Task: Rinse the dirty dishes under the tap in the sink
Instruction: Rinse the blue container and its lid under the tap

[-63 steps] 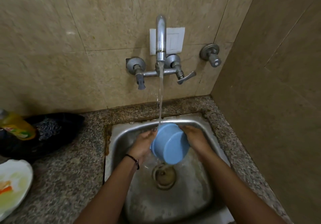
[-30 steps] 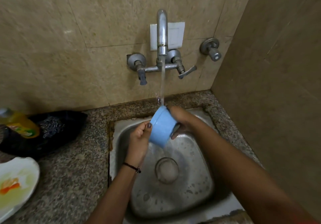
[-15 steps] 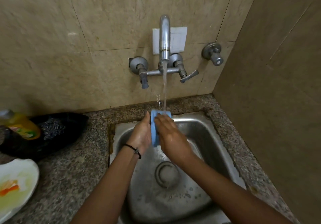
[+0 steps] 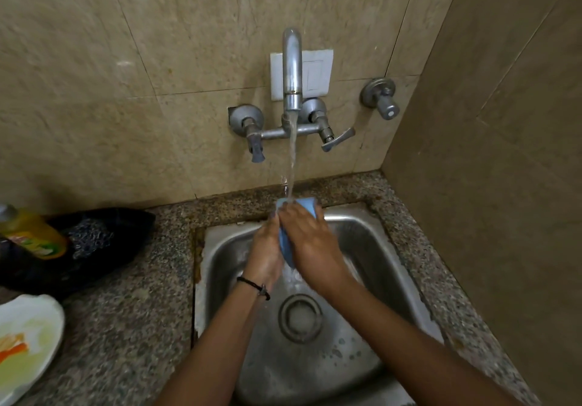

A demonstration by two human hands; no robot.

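A small light blue bowl (image 4: pixel 286 241) is held on edge between my two hands, over the back of the steel sink (image 4: pixel 371 248). Water runs from the wall tap (image 4: pixel 292 68) onto the bowl's top. My left hand (image 4: pixel 264 253) holds the bowl from the left. My right hand (image 4: pixel 310 241) covers its right side, fingers curled over the upper rim. Most of the bowl is hidden by my hands. A dirty white plate (image 4: pixel 25 342) with orange and yellow smears lies on the counter at the far left.
A yellow dish-soap bottle (image 4: pixel 31 232) lies against a black bag (image 4: pixel 94 248) on the speckled granite counter (image 4: pixel 141 327) left of the sink. Tiled walls close in behind and on the right. The sink drain (image 4: pixel 300 317) sits below my wrists.
The bowl was turned from bottom-facing-me to standing on edge and lifted up under the stream. My right hand shifted from the bowl's far side onto its right face.
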